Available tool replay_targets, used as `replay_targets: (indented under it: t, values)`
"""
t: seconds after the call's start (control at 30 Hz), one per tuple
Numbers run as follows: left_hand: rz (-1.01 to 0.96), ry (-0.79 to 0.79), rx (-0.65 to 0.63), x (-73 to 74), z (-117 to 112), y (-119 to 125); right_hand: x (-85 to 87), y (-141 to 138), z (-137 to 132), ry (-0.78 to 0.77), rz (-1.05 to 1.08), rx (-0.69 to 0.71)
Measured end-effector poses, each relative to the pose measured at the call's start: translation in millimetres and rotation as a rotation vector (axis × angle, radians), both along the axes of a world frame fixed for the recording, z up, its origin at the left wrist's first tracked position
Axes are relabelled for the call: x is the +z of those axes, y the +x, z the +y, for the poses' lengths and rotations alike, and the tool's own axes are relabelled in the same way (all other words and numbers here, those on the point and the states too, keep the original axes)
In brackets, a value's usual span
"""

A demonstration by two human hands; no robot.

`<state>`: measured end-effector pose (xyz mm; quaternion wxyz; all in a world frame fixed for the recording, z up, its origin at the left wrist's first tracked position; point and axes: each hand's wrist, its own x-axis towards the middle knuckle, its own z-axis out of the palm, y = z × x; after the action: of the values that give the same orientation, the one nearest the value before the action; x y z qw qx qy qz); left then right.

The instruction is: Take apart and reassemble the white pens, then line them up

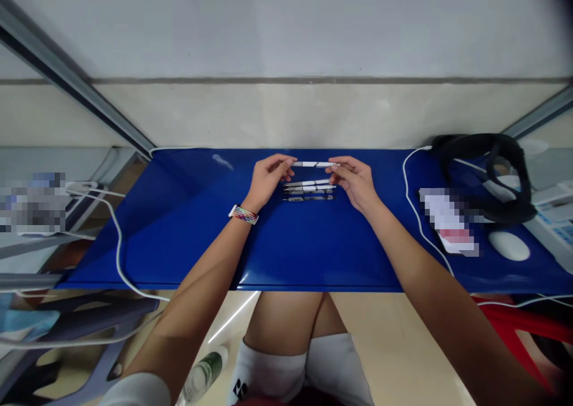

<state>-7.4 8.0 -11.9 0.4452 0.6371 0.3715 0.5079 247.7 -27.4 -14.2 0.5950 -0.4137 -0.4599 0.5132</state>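
Note:
A white pen lies crosswise between my two hands, above a group of other pens. My left hand pinches its left end between thumb and fingers. At the opposite end, my right hand has its fingers closed on the pen too. Just below, several pens rest side by side on the blue tabletop, roughly parallel to the held one. The lowest, a darker pen, sits slightly apart from those above it. A patterned band circles my left wrist.
On the right are a black strap-like headset, a blurred phone and a white mouse. A white cable runs beside them. Another cable hangs over the left edge. A wall stands behind the table; a bottle is below.

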Motion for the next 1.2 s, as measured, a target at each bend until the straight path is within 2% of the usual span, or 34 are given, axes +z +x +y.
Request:
replay_targets:
  t: [0.17,0.87,1.07,1.2]
  values:
    - [-0.022,0.000,-0.018,-3.5,3.3,0.5,0.8,0.6,-0.7,-0.009,-0.009,-0.009]
    - [-0.037,0.001,-0.097,4.9,-4.0,4.4,3.6,3.5,-0.7,-0.077,0.048,-0.043]
    - [-0.067,0.003,-0.084,6.1,-5.6,7.6,10.0,4.3,-2.8,-0.093,0.141,0.083]
    - [-0.062,0.016,-0.069,7.0,-6.6,9.0,17.4,5.1,-7.1,-0.111,0.107,0.173]
